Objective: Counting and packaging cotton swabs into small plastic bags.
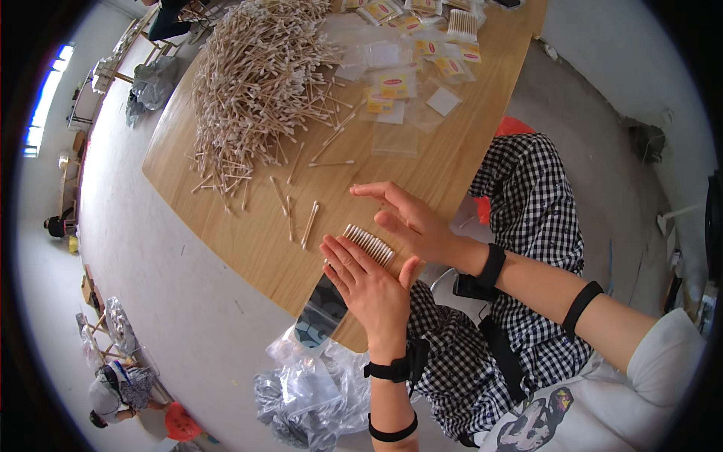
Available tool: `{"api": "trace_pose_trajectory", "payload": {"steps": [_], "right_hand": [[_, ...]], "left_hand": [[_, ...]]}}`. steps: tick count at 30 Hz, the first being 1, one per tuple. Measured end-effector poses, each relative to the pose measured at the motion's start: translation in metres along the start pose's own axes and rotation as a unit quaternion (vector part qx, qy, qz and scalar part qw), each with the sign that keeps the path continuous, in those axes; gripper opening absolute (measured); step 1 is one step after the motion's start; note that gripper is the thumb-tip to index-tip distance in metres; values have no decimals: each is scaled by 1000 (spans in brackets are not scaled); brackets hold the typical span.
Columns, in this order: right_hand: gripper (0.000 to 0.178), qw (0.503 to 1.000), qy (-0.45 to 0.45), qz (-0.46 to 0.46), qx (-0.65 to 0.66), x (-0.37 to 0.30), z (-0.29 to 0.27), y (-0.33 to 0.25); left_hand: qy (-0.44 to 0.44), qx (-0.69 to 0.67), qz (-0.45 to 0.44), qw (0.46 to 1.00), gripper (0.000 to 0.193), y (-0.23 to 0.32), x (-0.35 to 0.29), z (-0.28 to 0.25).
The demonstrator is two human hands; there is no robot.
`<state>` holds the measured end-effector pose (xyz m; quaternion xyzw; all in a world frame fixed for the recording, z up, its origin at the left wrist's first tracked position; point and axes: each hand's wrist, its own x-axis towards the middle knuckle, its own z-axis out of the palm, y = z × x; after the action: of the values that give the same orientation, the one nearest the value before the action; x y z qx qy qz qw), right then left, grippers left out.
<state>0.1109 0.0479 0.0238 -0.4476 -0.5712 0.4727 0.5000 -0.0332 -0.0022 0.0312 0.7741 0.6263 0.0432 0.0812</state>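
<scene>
A neat row of cotton swabs (369, 245) lies side by side on the wooden table, near its front edge. My left hand (369, 290) rests flat with fingers stretched along the near side of the row, covering part of it. On the row's far right side my right hand (418, 226) is held with its fingers apart and nothing in them. Just left of the row lie a pair of loose swabs (309, 224) and a few more single ones. Beyond them rises a big heap of cotton swabs (256, 83).
Small clear packets with yellow labels (395, 84) and white cards (443, 102) are scattered at the table's (471, 128) far right. Crumpled plastic bags (312, 392) hang below the front edge. Another person (120, 392) is at the lower left.
</scene>
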Motion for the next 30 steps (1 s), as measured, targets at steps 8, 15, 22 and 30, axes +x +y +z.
{"api": "trace_pose_trajectory", "payload": {"steps": [8,15,22,30], "right_hand": [[63,1000,13,-18,-9,0,3,2],[57,997,23,14,75,6,3,5],[62,979,26,80,186,18,26,1],[66,979,33,60,192,24,31,2]], "left_hand": [[42,12,-25,999,103,1,17,9],[58,-111,-44,991,87,-2,8,10],[299,-670,-153,662,73,8,14,6],[315,-688,-157,635,75,7,23,-4]]}}
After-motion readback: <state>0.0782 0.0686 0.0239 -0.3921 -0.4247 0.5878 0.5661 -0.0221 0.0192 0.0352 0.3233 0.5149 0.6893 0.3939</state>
